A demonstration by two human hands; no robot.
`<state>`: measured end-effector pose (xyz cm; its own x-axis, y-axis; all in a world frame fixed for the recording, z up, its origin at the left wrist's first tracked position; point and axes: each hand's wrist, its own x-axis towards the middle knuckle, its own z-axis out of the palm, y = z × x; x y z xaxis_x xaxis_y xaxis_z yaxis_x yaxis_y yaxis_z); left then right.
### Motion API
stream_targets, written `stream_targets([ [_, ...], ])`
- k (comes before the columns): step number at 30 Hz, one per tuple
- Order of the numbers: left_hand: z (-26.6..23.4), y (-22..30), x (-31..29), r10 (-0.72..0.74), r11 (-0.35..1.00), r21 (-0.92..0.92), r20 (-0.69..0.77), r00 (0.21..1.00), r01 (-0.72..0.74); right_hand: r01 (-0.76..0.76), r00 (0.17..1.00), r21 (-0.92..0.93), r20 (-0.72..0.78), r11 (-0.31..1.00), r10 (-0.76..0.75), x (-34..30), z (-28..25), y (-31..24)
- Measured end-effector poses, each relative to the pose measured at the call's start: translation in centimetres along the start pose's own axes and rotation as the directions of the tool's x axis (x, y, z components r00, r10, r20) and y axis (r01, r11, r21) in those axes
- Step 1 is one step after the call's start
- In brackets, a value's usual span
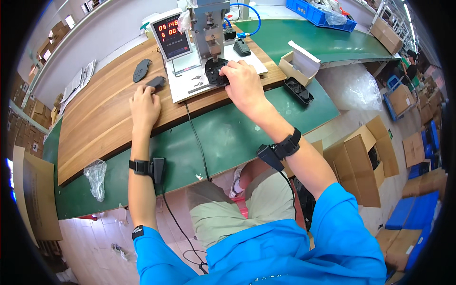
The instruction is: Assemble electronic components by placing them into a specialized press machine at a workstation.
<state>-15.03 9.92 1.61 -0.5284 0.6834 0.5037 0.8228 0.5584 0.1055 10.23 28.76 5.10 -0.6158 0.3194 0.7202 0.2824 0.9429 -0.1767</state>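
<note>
My right hand (244,88) pinches the edge of a black plastic housing (214,75), which sits on the white base under the head of a bench press (208,28). On the wooden board to the left, my left hand (144,107) has its fingertips closed on the near end of a small dark plastic piece (156,82). Just beyond that piece lies a flat, dark oval cover (141,71). Two small dark parts (196,81) rest on the white press base (183,92), between my hands. The underside of the housing is hidden.
A control box (172,38) with a red display stands left of the press. To the right are an open white carton (300,64) and a black plastic tray-like part (299,90). A black cable (195,137) crosses the green table (228,142); a plastic bag (96,179) lies front left.
</note>
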Motion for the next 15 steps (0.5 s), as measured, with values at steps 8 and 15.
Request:
stream_targets([
  [8,0.2,-0.2,-1.3,0.153,0.979,-0.108,-0.156,0.976,-0.171,0.014,0.999,0.034,0.037,0.999,-0.015,0.4,-0.1,-1.1],
  [15,-1.1,-0.2,-0.7,0.106,0.971,-0.2,-0.136,0.985,-0.132,-0.003,0.998,0.01,0.064,1.0,0.002,0.2,-0.3,-0.7],
])
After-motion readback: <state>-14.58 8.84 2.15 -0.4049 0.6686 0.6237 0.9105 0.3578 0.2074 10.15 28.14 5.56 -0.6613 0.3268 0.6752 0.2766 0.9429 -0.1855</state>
